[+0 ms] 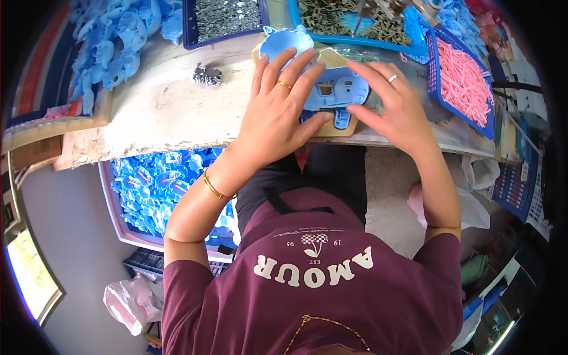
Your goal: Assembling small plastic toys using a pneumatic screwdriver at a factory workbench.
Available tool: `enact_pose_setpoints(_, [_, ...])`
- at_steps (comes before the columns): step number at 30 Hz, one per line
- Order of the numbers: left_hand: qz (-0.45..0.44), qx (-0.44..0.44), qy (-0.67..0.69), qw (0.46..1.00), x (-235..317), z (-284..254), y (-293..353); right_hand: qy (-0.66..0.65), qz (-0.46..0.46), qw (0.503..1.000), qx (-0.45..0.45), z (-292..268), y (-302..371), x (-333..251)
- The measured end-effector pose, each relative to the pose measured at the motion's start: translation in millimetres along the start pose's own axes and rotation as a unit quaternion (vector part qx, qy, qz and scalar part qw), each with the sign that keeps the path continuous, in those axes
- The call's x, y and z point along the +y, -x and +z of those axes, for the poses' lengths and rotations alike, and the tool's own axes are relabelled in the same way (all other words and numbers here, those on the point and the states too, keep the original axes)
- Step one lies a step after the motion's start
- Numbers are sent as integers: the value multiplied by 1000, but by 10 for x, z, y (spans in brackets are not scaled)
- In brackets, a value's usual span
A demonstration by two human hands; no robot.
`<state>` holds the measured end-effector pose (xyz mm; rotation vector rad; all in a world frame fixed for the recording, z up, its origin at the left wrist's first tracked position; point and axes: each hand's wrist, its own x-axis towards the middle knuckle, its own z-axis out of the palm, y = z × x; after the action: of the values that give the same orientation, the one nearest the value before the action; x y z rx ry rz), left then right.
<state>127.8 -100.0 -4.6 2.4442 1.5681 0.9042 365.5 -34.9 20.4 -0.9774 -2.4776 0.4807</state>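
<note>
A light blue moulded plastic part (349, 89) with a rounded end and a small rectangular opening lies on a tan base (334, 131) on the bench. My left hand (275, 109) is stretched over its left side, fingers spread and thumb out, partly hiding it. At the right edge of the part is my right hand (396, 109), with thumb and forefinger apart and their tips at the plastic. Just beyond my left fingertips sits a rounded blue shell (287, 41) with small ear-like tabs. Whether the shell and the part are joined is hidden by my left hand.
A pile of small metal pieces (207, 74) lies on the bench. Behind stand a dark blue tray of screws (228, 18), a blue tray of dark small parts (378, 38) and a basket of pink sticks (464, 74). Below, a crate (163, 186) holds blue parts.
</note>
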Motion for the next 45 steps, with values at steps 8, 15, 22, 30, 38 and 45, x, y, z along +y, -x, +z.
enact_pose_setpoints(8, [4, 7, -30, 1000, 28, -24, -56, 62, -65, 996, 2, 22, -13, 75])
enact_pose_setpoints(15, [18, -7, -30, 999, -1, 72, -30, 61, -87, 994, 17, 38, -31, 103])
enact_pose_setpoints(22, [-39, 9, -35, 999, 157, 182, -31, 40, -78, 996, 9, -24, -79, 72])
enact_pose_setpoints(30, [-45, -11, -62, 997, 183, 143, -31, 63, -87, 994, 4, 33, -19, 150])
enact_pose_setpoints(38, [-32, -23, -68, 997, 164, 175, 3, 71, -84, 994, -4, 20, -22, 108])
enact_pose_setpoints(45, [-28, -41, -80, 996, 145, 177, 10, 129, -55, 990, 7, 59, -8, -37])
